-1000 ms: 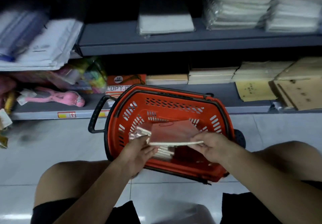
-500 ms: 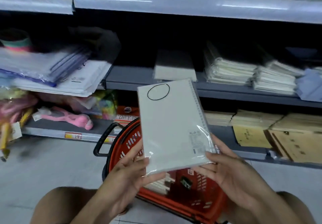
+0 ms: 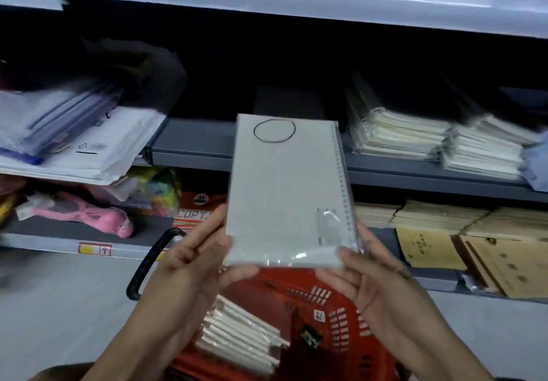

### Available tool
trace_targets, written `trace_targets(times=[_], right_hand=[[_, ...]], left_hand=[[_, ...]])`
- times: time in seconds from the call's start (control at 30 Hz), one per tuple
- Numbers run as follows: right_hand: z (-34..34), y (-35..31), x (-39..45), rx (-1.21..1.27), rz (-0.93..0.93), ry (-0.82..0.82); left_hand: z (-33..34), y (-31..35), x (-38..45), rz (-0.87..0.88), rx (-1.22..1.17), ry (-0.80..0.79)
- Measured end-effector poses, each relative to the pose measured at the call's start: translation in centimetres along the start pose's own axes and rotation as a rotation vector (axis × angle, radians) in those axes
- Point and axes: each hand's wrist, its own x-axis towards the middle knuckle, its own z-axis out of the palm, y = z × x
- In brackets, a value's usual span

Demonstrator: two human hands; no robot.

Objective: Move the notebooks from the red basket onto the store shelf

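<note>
I hold a white spiral notebook (image 3: 284,190) in clear wrap, a black circle near its top, upright in front of the shelves. My left hand (image 3: 195,265) grips its lower left corner and my right hand (image 3: 373,279) grips its lower right corner. Below it sits the red basket (image 3: 332,315) with a stack of wrapped notebooks (image 3: 240,339) lying inside at the left. The grey middle shelf (image 3: 195,146) lies behind the notebook's top edge, with a dark stack (image 3: 287,104) on it.
Piles of wrapped spiral notebooks (image 3: 415,134) fill the middle shelf at right. Plastic folders and white envelopes (image 3: 68,140) overhang at left. The bottom shelf holds brown books (image 3: 474,232), a pink toy (image 3: 89,214) and a red copy-paper pack (image 3: 195,208). The basket's black handle (image 3: 148,262) sticks out left.
Both hands lifted the white notebook out of the basket and raised it upright toward the middle shelf. My view tilted up from the basket to the shelves.
</note>
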Motion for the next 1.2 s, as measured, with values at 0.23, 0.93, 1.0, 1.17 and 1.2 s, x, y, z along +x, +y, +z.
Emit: trace_targets(times=[0.23, 0.93, 1.0, 1.17, 1.2], right_hand=[[2.7, -6.0, 9.4, -0.072, -0.116, 0.045], [0.1, -5.1, 20.1, -0.830, -0.462, 0.565], [0.3, -5.4, 21.0, -0.826, -0.431, 0.586], [0.8, -5.9, 21.7, -0.825, -0.379, 0.626], [0.8, -5.8, 21.3, -0.807, -0.391, 0.622]], left_hand=[[3.0, 3.7, 11.4, 0.096, 0.014, 0.117], [2.6, 0.6, 21.9, 0.481, 0.856, 0.426], [2.6, 0.7, 22.9, 0.486, 0.820, 0.422], [3.0, 0.2, 23.4, 0.525, 0.771, 0.435], [2.9, 0.1, 23.0, 0.541, 0.754, 0.445]])
